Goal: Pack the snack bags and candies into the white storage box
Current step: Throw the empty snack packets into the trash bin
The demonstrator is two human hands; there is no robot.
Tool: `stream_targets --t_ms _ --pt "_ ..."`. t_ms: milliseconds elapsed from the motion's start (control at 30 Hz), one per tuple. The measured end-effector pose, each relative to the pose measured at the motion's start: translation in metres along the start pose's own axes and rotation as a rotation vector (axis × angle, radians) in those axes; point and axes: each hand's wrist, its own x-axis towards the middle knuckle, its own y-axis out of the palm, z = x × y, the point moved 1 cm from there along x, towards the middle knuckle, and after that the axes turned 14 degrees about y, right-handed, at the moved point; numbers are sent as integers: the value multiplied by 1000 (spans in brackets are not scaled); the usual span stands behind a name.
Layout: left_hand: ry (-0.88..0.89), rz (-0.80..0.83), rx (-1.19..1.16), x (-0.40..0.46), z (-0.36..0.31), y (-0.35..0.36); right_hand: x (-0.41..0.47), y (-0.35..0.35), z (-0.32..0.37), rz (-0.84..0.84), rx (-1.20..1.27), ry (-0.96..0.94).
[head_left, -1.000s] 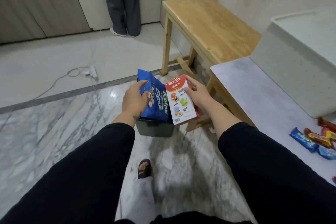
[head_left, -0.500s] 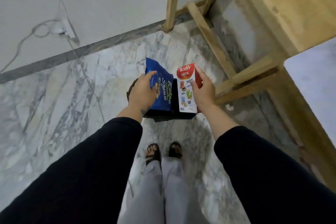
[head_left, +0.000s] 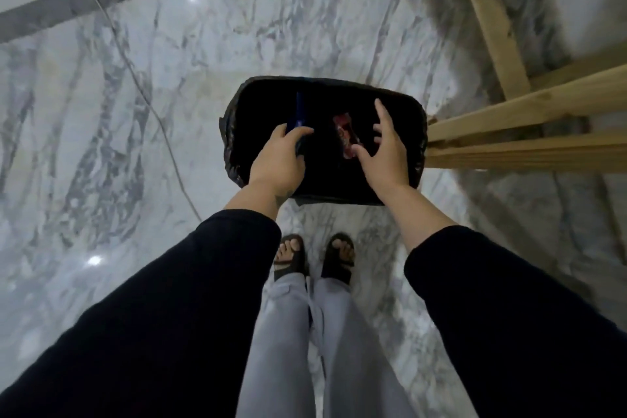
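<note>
A dark bin lined with a black bag (head_left: 234, 132) stands on the marble floor below me. My left hand (head_left: 280, 159) hangs over its left half and pinches the blue snack bag (head_left: 300, 108), seen edge-on and dipping into the bin. The red and white snack box (head_left: 344, 136) lies inside the bin, apart from my fingers. My right hand (head_left: 386, 154) hovers above it with its fingers spread, holding nothing. The white storage box is out of view.
Wooden table legs and crossbars (head_left: 509, 132) run along the right, touching the bin's right side. A thin cable (head_left: 142, 95) crosses the floor on the left. My sandalled feet (head_left: 314, 256) stand just behind the bin.
The view has tilted straight down onto the bin. My right hand has let go of the red and white box, which now lies inside. The blue bag has sunk lower in my left hand.
</note>
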Motion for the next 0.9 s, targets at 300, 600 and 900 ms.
stream_targets --t_ms 300,600,900 --pt "61 36 45 -23 -63 -77 -43 -66 55 164 -230 -31" --pt "197 120 169 -104 -194 -178 -163 -202 131 221 -448 -116" --pt "531 131 397 -195 -314 -214 -323 -301 117 -52 -251 -136"
